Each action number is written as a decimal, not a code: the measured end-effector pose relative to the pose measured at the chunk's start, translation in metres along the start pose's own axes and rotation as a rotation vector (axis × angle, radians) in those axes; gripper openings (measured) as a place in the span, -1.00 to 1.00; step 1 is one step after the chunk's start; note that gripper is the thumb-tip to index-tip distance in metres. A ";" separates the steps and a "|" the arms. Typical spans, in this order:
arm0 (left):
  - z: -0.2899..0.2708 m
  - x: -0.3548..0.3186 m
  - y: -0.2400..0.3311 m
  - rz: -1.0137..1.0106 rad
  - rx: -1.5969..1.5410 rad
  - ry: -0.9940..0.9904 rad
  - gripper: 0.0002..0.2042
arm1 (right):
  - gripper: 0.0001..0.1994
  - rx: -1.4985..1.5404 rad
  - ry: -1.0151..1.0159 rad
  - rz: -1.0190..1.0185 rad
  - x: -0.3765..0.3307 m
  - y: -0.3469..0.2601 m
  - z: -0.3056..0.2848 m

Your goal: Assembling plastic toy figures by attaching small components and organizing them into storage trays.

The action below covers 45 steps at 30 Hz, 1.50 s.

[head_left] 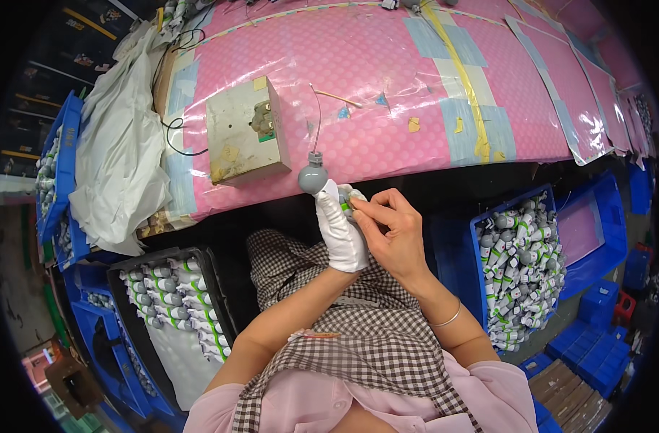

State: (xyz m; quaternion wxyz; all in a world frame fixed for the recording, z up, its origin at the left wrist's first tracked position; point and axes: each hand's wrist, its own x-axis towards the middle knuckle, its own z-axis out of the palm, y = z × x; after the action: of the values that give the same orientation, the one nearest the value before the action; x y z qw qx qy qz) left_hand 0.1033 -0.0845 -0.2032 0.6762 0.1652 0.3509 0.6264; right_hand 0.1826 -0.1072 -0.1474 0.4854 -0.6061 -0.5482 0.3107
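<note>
My left hand (341, 234), in a white glove, is closed around a small white and grey piece with a bright green band (346, 206), mostly hidden by the fingers. Just above the glove shows a grey round ball with a ribbed neck (313, 178), a thin wire rising from it; whether it joins the piece I cannot tell. Bare, my right hand (398, 234) has thumb and forefinger pinched together against the green-banded piece. Anything between those fingertips is too small to make out. Both hands are above my checked apron (372, 328), by the table's near edge.
A metal box (235, 137) with a socket and cable stands on the pink-covered table (372, 43), near a thin wooden stick (336, 98). At right, a blue bin (481, 274) holds many similar pieces. At left are a black tray (225, 289) with rows of them and white sheeting (116, 144).
</note>
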 end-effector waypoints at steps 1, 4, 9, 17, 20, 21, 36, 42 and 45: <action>-0.001 0.001 -0.001 -0.004 -0.012 0.012 -0.58 | -0.78 -0.008 0.022 -0.005 -0.001 0.001 0.001; 0.004 -0.002 0.002 0.004 0.002 0.030 -0.59 | -0.79 0.034 0.028 0.047 0.005 0.005 0.005; 0.005 -0.002 0.003 0.039 -0.019 0.021 -0.59 | -0.77 0.074 -0.013 0.031 -0.002 0.002 -0.004; 0.007 -0.003 0.006 -0.007 0.004 0.077 -0.55 | -0.76 0.009 -0.040 -0.031 -0.001 0.002 -0.005; 0.011 -0.003 0.006 0.014 -0.006 0.101 -0.55 | -0.76 -0.011 -0.046 -0.037 0.001 0.001 -0.006; 0.012 -0.003 0.006 0.012 -0.005 0.102 -0.55 | -0.76 -0.012 -0.046 -0.036 0.001 0.001 -0.006; 0.002 0.000 0.003 0.030 -0.021 -0.001 -0.60 | -0.77 0.048 -0.003 0.050 -0.003 0.003 -0.002; 0.008 -0.002 0.004 0.022 -0.020 0.050 -0.59 | -0.77 0.055 -0.045 0.063 -0.001 -0.001 -0.006; 0.003 -0.001 0.002 0.043 -0.029 -0.018 -0.61 | -0.77 0.055 -0.031 0.063 -0.001 -0.001 -0.005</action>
State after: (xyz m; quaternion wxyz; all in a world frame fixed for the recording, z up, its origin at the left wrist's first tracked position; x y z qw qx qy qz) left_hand 0.1037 -0.0844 -0.1993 0.6681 0.1686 0.3318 0.6443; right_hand 0.1866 -0.1091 -0.1449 0.4832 -0.6045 -0.5275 0.3505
